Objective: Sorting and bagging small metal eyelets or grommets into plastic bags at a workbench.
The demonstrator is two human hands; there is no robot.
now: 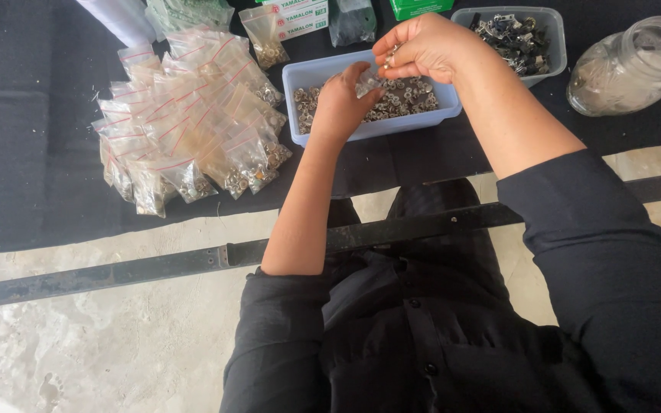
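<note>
Both hands are up over the pale blue tub [300, 76], which sits on the black tabletop [24, 153] and is filled with small silver metal fasteners [407, 95]. The left hand [342, 103] is closed around a small clear plastic bag [366, 82], holding it just above the fasteners. The right hand [422, 47] hovers right beside it, fingers pinched together on what looks like a few tiny metal pieces at the bag's mouth.

To the left, a heap of filled clear zip bags [185, 122] with red seal lines fans out across the tabletop, each with a clump of fasteners at its bottom. Behind them lies a white box [300, 19] with red and green printed labels, and a green box [421, 8] at the far edge. To the right, a clear grey tub [548, 38] holds darker metal parts, and a glass jar [633, 65] lies tilted beside it.
</note>
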